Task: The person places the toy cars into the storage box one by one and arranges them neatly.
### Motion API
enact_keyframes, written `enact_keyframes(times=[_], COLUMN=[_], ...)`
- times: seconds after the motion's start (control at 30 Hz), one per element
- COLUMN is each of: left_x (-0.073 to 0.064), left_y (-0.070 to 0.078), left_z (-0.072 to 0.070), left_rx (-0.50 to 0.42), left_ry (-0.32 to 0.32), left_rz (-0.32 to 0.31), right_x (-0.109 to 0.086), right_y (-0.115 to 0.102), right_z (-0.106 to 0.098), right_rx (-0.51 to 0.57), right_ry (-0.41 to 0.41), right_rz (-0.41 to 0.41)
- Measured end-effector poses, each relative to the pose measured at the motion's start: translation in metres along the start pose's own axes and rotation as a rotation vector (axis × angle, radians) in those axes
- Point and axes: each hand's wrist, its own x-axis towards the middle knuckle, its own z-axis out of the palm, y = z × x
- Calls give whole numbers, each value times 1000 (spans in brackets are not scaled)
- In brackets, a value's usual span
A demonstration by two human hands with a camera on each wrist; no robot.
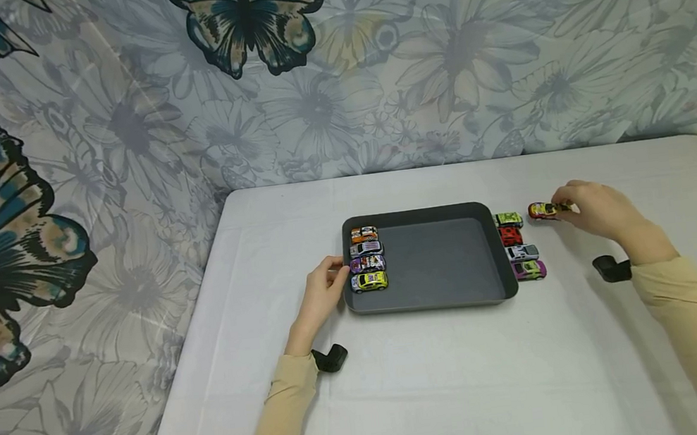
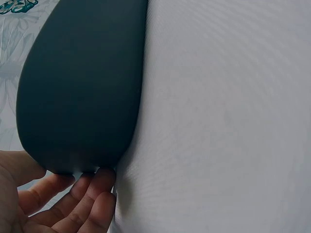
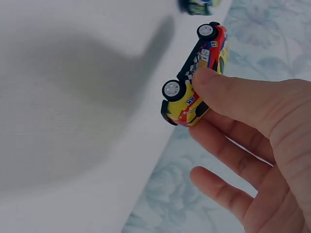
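My right hand (image 1: 596, 209) pinches a small red and yellow toy car (image 3: 194, 80) between thumb and fingers, over the cloth right of the tray. In the right wrist view the car's wheels face left and its shadow falls on the cloth. My left hand (image 1: 320, 288) grips the left end of the dark grey baking tray (image 1: 436, 258), fingertips against its outer wall in the left wrist view. Inside the tray, along its left wall, several toy cars stand in a column, the nearest a yellow one (image 1: 369, 282). The rest of the tray floor is bare.
Just outside the tray's right wall, more toy cars line up: a lime one (image 1: 508, 220), a red one (image 1: 510, 236), a silver one (image 1: 522, 253) and a purple-green one (image 1: 529, 270). A white cloth (image 1: 442, 378) covers the table; a butterfly-print fabric (image 1: 313, 122) hangs behind.
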Motion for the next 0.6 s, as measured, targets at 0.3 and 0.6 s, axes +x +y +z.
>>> enact_keyframes(times=[0.3, 0.6], left_x=[0, 0], left_y=[0, -2], left_z=[-1, -1], left_rx=[7, 9], left_ry=[-5, -16], left_rz=[-16, 0], right_x=[8, 21], right_y=[-30, -68], right_z=[-18, -26], right_rx=[-8, -10], right_ry=[113, 206], right_rz=[-68, -191])
